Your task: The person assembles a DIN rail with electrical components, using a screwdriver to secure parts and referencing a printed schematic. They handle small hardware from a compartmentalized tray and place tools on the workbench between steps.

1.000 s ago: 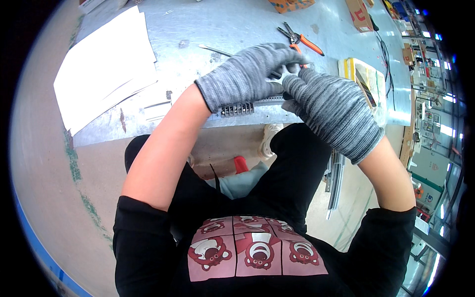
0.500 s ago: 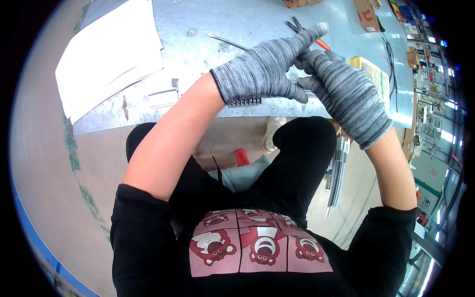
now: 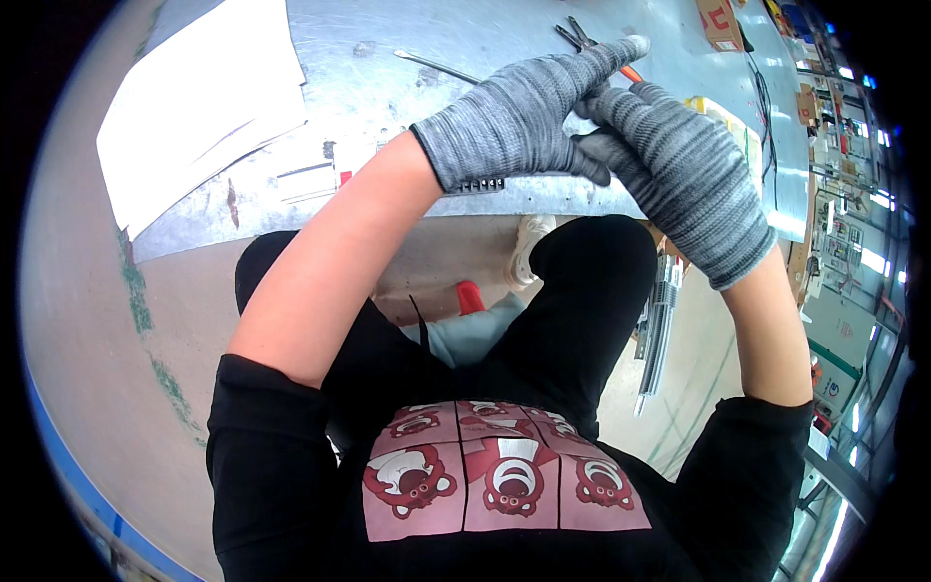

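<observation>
I'd pinch the black strip [image 3: 483, 184], likely light and stiff, by its ends at the surface's [image 3: 354, 102] near edge; whether left hand [image 3: 519, 118] or right hand [image 3: 684, 175] grasps anything, I can't tell.

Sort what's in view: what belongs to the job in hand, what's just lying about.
Seemingly in the job:
left hand and right hand, gloved, anything between them unclear;
dark connector strip below the left hand.

Lying about:
screwdriver and pliers, possibly tools for it;
white sheets;
cardboard box.

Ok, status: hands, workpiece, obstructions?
Left hand and right hand overlapping in view, any grip hidden. Dark terminal row partly covered by left hand. Pliers and slim metal tool beyond, partly hidden.
</observation>
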### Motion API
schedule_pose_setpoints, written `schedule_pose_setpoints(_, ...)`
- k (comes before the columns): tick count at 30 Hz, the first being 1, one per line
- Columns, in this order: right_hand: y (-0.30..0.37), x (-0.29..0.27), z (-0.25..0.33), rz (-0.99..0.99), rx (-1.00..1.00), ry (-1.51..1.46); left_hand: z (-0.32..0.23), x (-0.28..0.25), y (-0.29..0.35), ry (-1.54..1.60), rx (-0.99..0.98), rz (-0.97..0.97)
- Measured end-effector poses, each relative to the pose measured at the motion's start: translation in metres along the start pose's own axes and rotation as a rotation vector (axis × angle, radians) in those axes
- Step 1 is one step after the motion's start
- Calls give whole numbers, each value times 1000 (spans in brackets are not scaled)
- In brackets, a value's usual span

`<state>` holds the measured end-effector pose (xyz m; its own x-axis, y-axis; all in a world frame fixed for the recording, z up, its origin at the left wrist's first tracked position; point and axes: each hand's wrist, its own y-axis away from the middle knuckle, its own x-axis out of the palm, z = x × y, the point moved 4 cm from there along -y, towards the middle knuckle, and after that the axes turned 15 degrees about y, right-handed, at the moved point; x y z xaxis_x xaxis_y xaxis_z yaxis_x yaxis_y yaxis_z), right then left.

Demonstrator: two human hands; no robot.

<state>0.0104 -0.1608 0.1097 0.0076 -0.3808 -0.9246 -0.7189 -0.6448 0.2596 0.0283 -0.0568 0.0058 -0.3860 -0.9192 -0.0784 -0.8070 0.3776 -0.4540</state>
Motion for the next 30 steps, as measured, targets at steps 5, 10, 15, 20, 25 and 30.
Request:
schedule_pose_setpoints(5, 4, -4, -1, -235, -133, -71, 0, -9, -4, 70, -114, 161)
schedule_pose_setpoints(10, 4, 4, 0, -168, -110, 17, -2, -6, 7, -20, -33, 38)
schedule_pose_setpoints(15, 2, 5, 4, -132, -115, -27, -6, -8, 2, -40, -120, 113)
schedule_pose_setpoints(20, 26, 39, -23, -128, -121, 29, -2, 0, -5, 62, -134, 177)
schedule_pose_setpoints(25, 4, 8, 1, -139, -129, 50, -9, -6, 1, 5, -100, 120)
schedule_pose_setpoints(30, 21, 11, -8, -156, -159, 119, -9, -3, -9, 128, -99, 149)
